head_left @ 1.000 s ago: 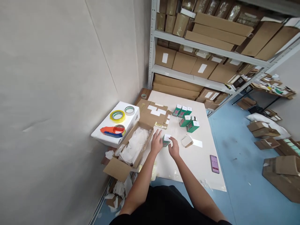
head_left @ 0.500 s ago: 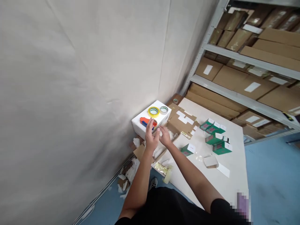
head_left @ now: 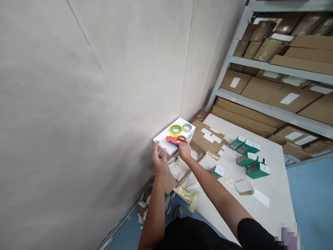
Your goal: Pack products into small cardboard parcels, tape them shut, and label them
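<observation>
Right hand point(head_left: 185, 151) has shifted onto the dispenser point(head_left: 172, 140) lying on the foam box point(head_left: 161, 141), fingers curled upon it, grip unconfirmed; left hand point(head_left: 159, 162) hovers open just beside the box.

desk point(head_left: 262, 217) | green boxes point(head_left: 256, 170) mid-desk | flat cardboard point(head_left: 204, 139) at desk's far corner | white card point(head_left: 261, 198) near desk's front | shelf point(head_left: 273, 111) with cartons point(head_left: 255, 89) behind desk

A single camera worn on the person's head looks forward and steeply down, tilted sideways, close over the left hand point(head_left: 159, 161) and right hand point(head_left: 185, 151) at the table point(head_left: 231, 205) corner, with the wall point(head_left: 78, 104) left and shelves point(head_left: 273, 111) right.
</observation>
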Demonstrator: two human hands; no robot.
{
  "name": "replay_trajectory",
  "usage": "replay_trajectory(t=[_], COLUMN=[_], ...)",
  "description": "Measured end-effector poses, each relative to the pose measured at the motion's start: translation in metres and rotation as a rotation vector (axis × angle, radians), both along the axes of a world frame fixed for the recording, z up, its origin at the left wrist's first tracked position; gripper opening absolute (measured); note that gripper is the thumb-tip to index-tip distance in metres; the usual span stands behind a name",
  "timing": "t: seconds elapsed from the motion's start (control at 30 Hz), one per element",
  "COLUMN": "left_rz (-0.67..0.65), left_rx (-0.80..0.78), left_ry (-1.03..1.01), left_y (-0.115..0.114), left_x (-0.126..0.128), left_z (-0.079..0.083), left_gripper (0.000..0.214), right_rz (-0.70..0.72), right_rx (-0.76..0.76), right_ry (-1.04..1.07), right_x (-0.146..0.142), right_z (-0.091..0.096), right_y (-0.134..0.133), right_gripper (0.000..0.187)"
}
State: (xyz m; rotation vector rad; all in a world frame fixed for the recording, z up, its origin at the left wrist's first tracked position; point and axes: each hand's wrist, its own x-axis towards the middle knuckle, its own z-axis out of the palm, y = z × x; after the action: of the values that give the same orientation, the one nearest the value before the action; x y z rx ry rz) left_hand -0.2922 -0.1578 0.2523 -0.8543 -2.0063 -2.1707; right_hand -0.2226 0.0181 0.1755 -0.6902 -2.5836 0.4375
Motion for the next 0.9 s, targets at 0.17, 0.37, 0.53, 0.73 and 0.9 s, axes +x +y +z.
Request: replay_trajectory(t=[0.17,0.37,0.53,0.73,0.9], left_rz=[-0.027,-0.253,-0.438,-0.632,-0.762], left_rx=[0.046,0.127,0.118,0.043,-0.036], left_ry=[-0.023,-0.04,-0.044,-0.022,0.156], left_y=[0.029,0.084,0.122,0.139,0.085], left_x=[0.024,0.112,0.203,0.297,0.356], left_z=[0.013,0.04,0.035,0.032,0.094], left_gripper=[0.054,0.048,0.048,0.046,0.032], right_rz=[-0.178,-0.416,-0.601,-0.821,-0.966], right_rx=[0.206,0.218,0.193,0.074,-0.151], right_ry=[0.178,0.265,0.212,0.084,-0.068], right_x=[0.09,0.223,0.334,0.453,0.533], right_z=[0.01,0.003,-0.028,-0.094,-0.159], right_y=[0.0,-0.019,-0.045,-0.075,-0.095], right_gripper=[0.027,0.015,0.012,0.015,0.021])
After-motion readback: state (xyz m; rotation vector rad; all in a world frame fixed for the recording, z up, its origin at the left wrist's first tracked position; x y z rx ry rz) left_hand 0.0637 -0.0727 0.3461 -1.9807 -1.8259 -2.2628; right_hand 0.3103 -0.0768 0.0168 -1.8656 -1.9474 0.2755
